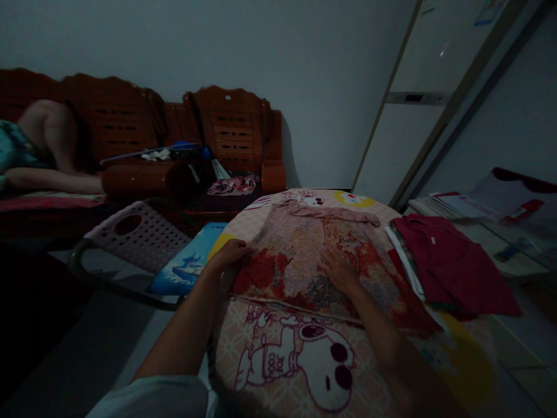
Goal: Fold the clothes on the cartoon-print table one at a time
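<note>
1. Patterned garment [300, 255]: one, red and beige, spread over the middle of the cloth-covered surface [228, 360]; near hem well in from the near edge, bunched strip of fabric toward the far edge.
2. Hands: two, both bare. Left hand [230, 253]: at the garment's left side, fingers loosely curved; cannot tell whether pinching fabric. Right hand [339, 268]: laid flat about the garment's middle, fingers extended, grasping nothing.
3. Stack of folded clothes [461, 261]: one, at the right edge of the surface, just beside the garment; maroon on top, white showing below, full count too dark to tell.
4. In the way: right forearm [383, 325], crossing over the near hem.
5. Past the left edge: one chair with a perforated back [139, 238], one blue printed item [187, 261], hard to identify.
6. Past the far edge, to the left: one wooden bench [108, 110] bearing another person's two bare legs [52, 130]; one wooden armchair [235, 119] with a crumpled cloth [235, 184] on its seat.
7. Past the far edge, to the right: one tall white unit [400, 139].
8. Garment relative to hands: under the right, against the left's fingertips.
</note>
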`<state>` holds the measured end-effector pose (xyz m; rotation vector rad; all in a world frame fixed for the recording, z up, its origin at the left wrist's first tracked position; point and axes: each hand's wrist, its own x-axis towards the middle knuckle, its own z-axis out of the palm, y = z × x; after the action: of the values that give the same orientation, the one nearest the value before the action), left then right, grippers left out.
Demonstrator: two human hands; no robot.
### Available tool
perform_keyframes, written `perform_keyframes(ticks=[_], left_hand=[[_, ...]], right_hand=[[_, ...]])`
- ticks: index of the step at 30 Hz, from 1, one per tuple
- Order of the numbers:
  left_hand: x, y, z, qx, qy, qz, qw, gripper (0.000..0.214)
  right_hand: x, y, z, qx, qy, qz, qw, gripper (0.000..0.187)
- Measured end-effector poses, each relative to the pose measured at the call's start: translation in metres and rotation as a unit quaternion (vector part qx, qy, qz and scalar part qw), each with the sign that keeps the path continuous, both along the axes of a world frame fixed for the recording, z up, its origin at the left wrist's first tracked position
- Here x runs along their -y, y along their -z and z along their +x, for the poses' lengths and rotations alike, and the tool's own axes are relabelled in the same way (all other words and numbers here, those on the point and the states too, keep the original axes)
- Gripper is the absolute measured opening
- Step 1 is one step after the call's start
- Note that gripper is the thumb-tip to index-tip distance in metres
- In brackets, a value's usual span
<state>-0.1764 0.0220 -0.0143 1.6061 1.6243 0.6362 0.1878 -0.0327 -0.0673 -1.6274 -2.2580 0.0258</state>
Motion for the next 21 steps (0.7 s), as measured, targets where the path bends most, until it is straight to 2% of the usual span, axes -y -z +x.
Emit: perform_keyframes(ticks=[5,10,12,15,18,21], left_hand=[[0.027,-0.003,-0.006,0.0,0.025,0.011,1.0,0.047],[0.038,-0.014,0.002,0.012,0.045,0.077,0.996,0.043],[0.04,-0.024,0.018,-0.005,0.072,0.096,0.993,0.042],[0.045,-0.035,0.056,-0.038,0.148,0.112,0.982,0.035],[0.052,-0.031,0.096,-0.074,0.221,0.128,0.964,0.037],[0.052,-0.022,0.12,-0.128,0.329,0.099,0.93,0.032]], right_hand=[[-0.001,0.0,-0.001,0.004,-0.001,-0.003,1.0,0.046],[0.0,-0.003,-0.002,0.006,0.007,-0.01,1.0,0.045],[0.0,-0.003,-0.002,-0.003,0.002,-0.007,1.0,0.044],[0.0,-0.001,0.0,-0.042,-0.014,0.017,0.999,0.042],[0.001,0.001,0.001,-0.095,-0.047,0.046,0.993,0.039],[0.003,-0.001,0.001,-0.129,-0.065,0.057,0.988,0.037]])
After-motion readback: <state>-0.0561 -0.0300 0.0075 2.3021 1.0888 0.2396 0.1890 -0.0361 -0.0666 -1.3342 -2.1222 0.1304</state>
